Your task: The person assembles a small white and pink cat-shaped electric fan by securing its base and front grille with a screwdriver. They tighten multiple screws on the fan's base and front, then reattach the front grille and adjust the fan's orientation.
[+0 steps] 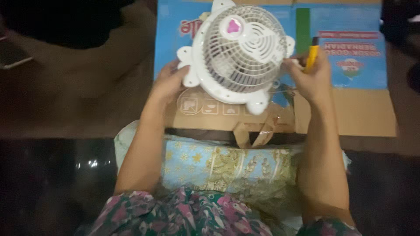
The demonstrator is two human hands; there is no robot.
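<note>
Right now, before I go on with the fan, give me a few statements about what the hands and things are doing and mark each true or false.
1. The left hand grips the rim of the white fan. True.
2. The right hand is empty. False: it holds a yellow-handled tool at the fan's right edge.
3. The fan lies on flattened cardboard. True.
4. The fan's grille has a green centre. False: the centre piece is pink.
5. A patterned blue and yellow cloth lies between the person and the cardboard. True.
</note>
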